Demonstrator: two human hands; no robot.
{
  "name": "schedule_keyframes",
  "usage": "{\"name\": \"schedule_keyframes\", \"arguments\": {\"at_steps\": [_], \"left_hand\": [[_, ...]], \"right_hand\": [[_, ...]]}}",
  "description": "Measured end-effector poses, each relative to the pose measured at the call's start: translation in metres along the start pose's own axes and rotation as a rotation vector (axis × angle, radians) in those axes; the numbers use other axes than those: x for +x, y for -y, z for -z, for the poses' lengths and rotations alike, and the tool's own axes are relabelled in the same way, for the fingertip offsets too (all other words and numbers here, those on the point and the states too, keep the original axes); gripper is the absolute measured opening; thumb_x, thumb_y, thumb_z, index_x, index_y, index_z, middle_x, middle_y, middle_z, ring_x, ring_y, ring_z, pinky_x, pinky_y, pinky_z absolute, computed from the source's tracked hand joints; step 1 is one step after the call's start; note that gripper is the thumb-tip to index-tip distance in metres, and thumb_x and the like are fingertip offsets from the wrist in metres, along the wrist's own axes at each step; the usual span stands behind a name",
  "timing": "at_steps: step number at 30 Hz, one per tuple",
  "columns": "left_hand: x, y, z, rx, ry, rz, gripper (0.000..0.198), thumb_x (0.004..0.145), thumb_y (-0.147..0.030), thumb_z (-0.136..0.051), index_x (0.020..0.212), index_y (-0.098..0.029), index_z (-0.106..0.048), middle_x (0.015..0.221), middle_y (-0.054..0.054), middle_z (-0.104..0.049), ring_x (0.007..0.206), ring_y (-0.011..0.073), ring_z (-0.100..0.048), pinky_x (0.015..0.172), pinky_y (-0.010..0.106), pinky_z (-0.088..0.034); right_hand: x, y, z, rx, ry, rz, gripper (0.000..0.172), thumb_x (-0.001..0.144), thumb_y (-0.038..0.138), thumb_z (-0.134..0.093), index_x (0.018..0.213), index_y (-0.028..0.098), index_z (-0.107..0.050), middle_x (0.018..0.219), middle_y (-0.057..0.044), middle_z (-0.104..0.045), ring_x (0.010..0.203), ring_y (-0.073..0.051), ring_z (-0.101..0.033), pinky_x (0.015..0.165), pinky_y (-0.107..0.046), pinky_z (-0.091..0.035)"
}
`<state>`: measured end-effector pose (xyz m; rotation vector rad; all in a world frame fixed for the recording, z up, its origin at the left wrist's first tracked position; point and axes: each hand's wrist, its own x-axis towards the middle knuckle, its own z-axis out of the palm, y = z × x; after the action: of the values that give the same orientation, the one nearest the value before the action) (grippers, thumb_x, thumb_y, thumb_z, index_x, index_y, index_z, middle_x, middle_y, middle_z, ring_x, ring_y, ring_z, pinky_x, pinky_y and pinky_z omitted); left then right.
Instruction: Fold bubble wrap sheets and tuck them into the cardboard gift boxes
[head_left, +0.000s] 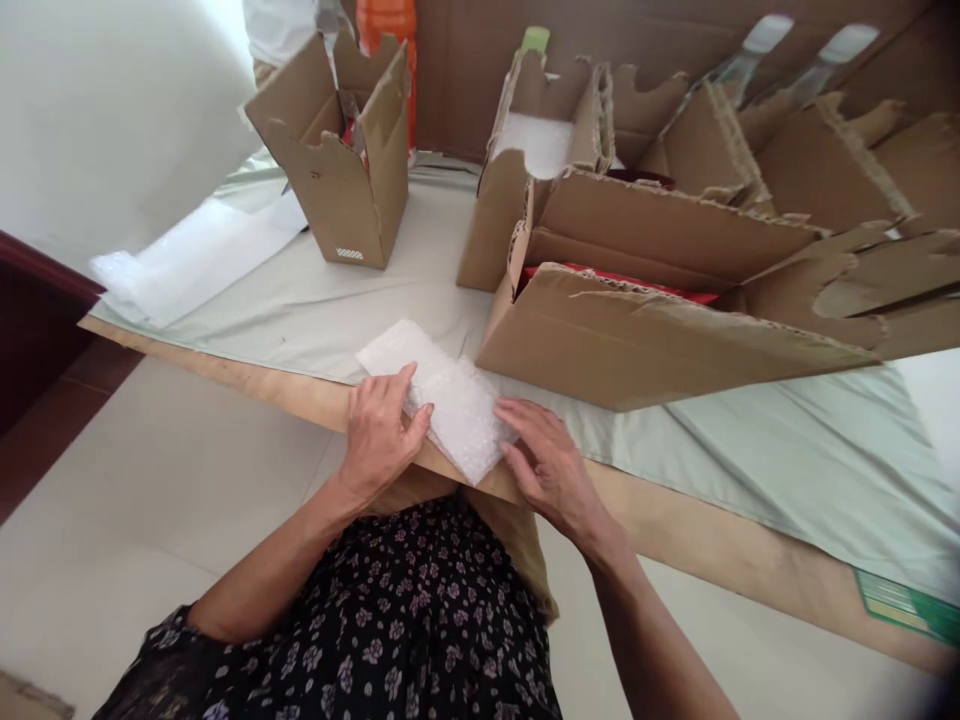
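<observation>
A folded piece of white bubble wrap (461, 405) lies at the front edge of the cloth-covered table, its near corner over the wooden rim. My left hand (381, 425) holds its left edge, with the thumb and forefinger on the wrap and the other fingers curled. On the opposite side, my right hand (551, 465) has its fingertips and thumb at the wrap's right edge. Whether anything lies inside the layers I cannot tell.
A long cardboard box (675, 350) with red contents stands right of the wrap. Behind it are more cut-open boxes (487, 225) and white-capped bottles (769, 35). A narrow box (341, 205), an orange bottle (397, 25) and white plastic sheeting (202, 255) are at the left.
</observation>
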<state>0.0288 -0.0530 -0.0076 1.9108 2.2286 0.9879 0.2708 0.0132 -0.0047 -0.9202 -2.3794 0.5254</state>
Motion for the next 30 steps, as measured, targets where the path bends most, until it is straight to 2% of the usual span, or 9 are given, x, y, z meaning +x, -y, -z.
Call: {"name": "schedule_keyframes", "arguments": {"at_steps": [3, 7, 10, 13, 15, 18, 22, 26, 30], "left_hand": [[0.006, -0.006, -0.001, 0.028, 0.041, -0.015, 0.037, 0.096, -0.020, -0.055, 0.131, -0.017, -0.065, 0.097, 0.008, -0.074, 0.096, 0.0286, -0.062, 0.090, 0.044, -0.045], [0.001, -0.006, 0.004, 0.040, -0.002, -0.036, 0.036, 0.095, -0.015, -0.053, 0.128, -0.019, -0.067, 0.087, 0.005, -0.071, 0.089, 0.0258, -0.062, 0.089, 0.042, -0.045], [-0.003, 0.002, 0.009, 0.091, 0.015, 0.014, 0.038, 0.092, -0.021, -0.058, 0.130, -0.019, -0.065, 0.091, 0.006, -0.070, 0.092, 0.0277, -0.061, 0.090, 0.045, -0.047], [-0.004, 0.008, 0.011, 0.137, 0.019, 0.028, 0.040, 0.094, -0.029, -0.059, 0.132, -0.019, -0.064, 0.105, 0.011, -0.069, 0.101, 0.0308, -0.061, 0.094, 0.048, -0.047], [-0.002, 0.010, 0.011, 0.156, 0.025, 0.012, 0.037, 0.095, -0.031, -0.058, 0.129, -0.019, -0.065, 0.109, 0.012, -0.069, 0.104, 0.0317, -0.060, 0.095, 0.049, -0.048], [0.008, 0.012, 0.009, 0.173, 0.088, -0.041, 0.035, 0.095, -0.028, -0.058, 0.126, -0.018, -0.067, 0.108, 0.013, -0.070, 0.102, 0.0318, -0.061, 0.093, 0.048, -0.049], [0.020, 0.013, 0.011, 0.164, 0.151, -0.115, 0.033, 0.092, -0.025, -0.060, 0.124, -0.018, -0.070, 0.112, 0.013, -0.071, 0.105, 0.0322, -0.063, 0.092, 0.047, -0.050], [0.001, 0.001, 0.030, -0.028, 0.081, -0.190, 0.027, 0.096, -0.024, -0.058, 0.119, -0.021, -0.071, 0.119, 0.012, -0.071, 0.112, 0.0295, -0.065, 0.100, 0.048, -0.051], [-0.035, -0.016, 0.044, -0.291, 0.208, -0.305, 0.035, 0.091, -0.035, -0.069, 0.124, -0.022, -0.068, 0.121, 0.012, -0.074, 0.113, 0.0291, -0.068, 0.100, 0.047, -0.054]], "right_hand": [[0.001, -0.001, -0.008, 0.042, 0.016, 0.018, 0.035, 0.102, 0.016, -0.050, 0.130, 0.024, -0.068, 0.140, -0.010, -0.069, 0.135, -0.027, -0.061, 0.111, -0.055, -0.053], [-0.004, -0.002, 0.004, 0.034, 0.054, 0.048, 0.040, 0.099, 0.013, -0.050, 0.132, 0.024, -0.069, 0.148, -0.011, -0.063, 0.142, -0.028, -0.056, 0.114, -0.057, -0.051], [-0.005, -0.005, 0.013, -0.038, 0.140, 0.075, 0.047, 0.092, 0.010, -0.051, 0.131, 0.026, -0.072, 0.149, -0.010, -0.063, 0.144, -0.032, -0.053, 0.111, -0.061, -0.051], [-0.004, -0.008, 0.013, -0.105, 0.184, 0.092, 0.040, 0.094, 0.014, -0.055, 0.127, 0.025, -0.074, 0.148, -0.010, -0.064, 0.142, -0.035, -0.054, 0.106, -0.059, -0.053], [-0.007, -0.005, 0.008, -0.138, 0.146, 0.117, 0.031, 0.098, 0.019, -0.056, 0.122, 0.023, -0.075, 0.143, -0.012, -0.067, 0.136, -0.034, -0.059, 0.101, -0.056, -0.055], [-0.017, 0.009, -0.002, -0.208, 0.021, 0.133, 0.022, 0.101, 0.020, -0.057, 0.113, 0.021, -0.076, 0.132, -0.013, -0.072, 0.127, -0.033, -0.064, 0.096, -0.052, -0.057], [-0.031, 0.037, -0.011, -0.215, -0.082, 0.136, 0.015, 0.098, 0.017, -0.062, 0.101, 0.021, -0.075, 0.130, -0.012, -0.073, 0.131, -0.032, -0.061, 0.098, -0.050, -0.055], [-0.026, 0.046, -0.005, -0.122, -0.030, 0.197, 0.017, 0.099, 0.016, -0.060, 0.103, 0.023, -0.074, 0.120, -0.008, -0.077, 0.123, -0.027, -0.066, 0.100, -0.048, -0.054], [-0.006, 0.039, 0.009, -0.030, 0.172, 0.211, 0.019, 0.104, 0.020, -0.054, 0.105, 0.023, -0.072, 0.105, -0.006, -0.079, 0.105, -0.023, -0.071, 0.095, -0.043, -0.053]]}}
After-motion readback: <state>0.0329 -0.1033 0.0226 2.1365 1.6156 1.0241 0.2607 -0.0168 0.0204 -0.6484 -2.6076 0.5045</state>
